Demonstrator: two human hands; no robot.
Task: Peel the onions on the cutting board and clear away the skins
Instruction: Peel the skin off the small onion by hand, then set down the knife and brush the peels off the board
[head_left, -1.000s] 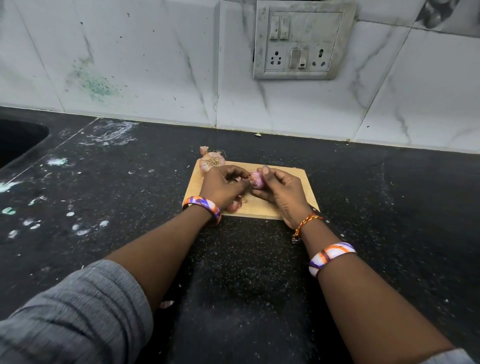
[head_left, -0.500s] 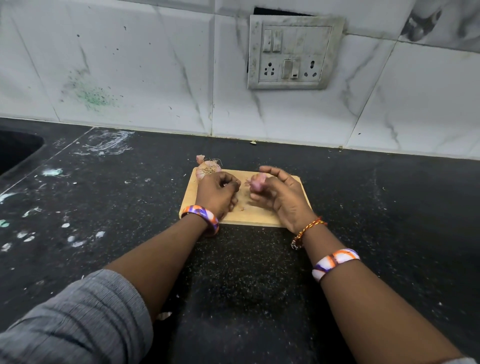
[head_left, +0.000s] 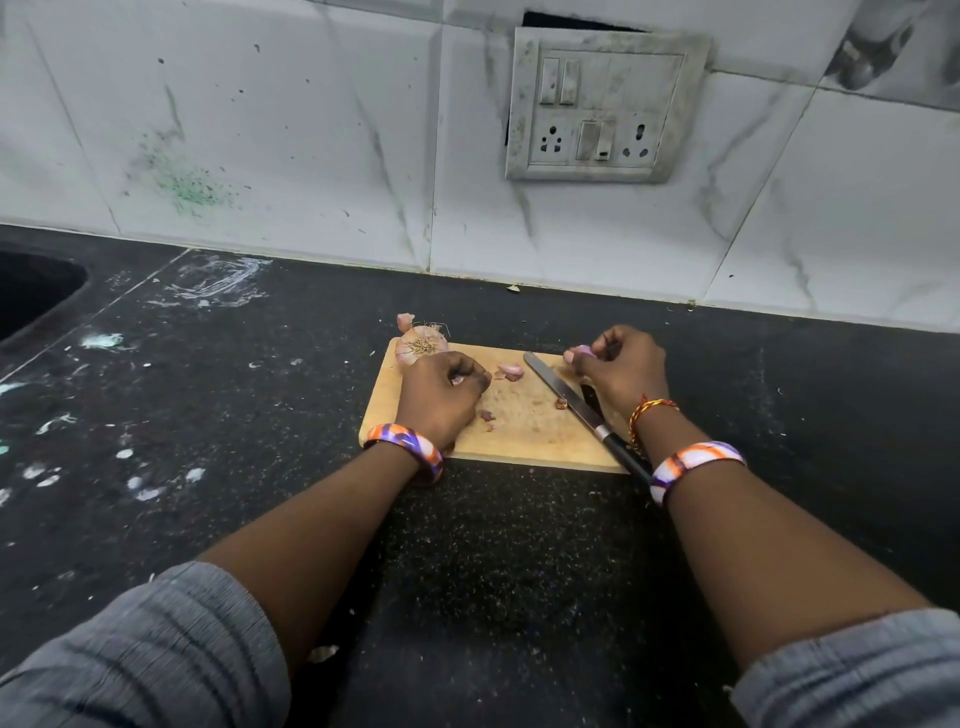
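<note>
- Under both hands: black speckled counter (head_left: 493, 545), white smears out past the left hand's outer side.
- Beyond the hands: marble-look wall tiles (head_left: 311, 130), grimy switch/socket plate (head_left: 602, 106) up past the right hand.
- Wooden cutting board (head_left: 524, 431) sits flat on the counter, spans from left wrist to right wrist.
- Left hand (head_left: 441, 395): over the board's left part, fingers curled into a loose fist, a small pink bit of skin shows between the fingertips. Whether it's actually pinched, cannot tell.
- Right hand (head_left: 621, 371): over the board's far right corner, fingers curled, pinching a small peeled onion (head_left: 583, 353) at the fingertips.
- Knife (head_left: 571, 400): lies diagonally on the board, just beside the right hand on its inner side, blade tip pointing away, black handle running under the right wrist and off the near edge.
- Unpeeled onion (head_left: 420, 347): just beyond the left hand's knuckles, at the board's far left corner, root end facing up.
- Skin scraps (head_left: 510, 371): loose on the board between the two hands, a few more near the left wrist.
- One skin piece (head_left: 404, 321) on the counter just past the unpeeled onion.
</note>
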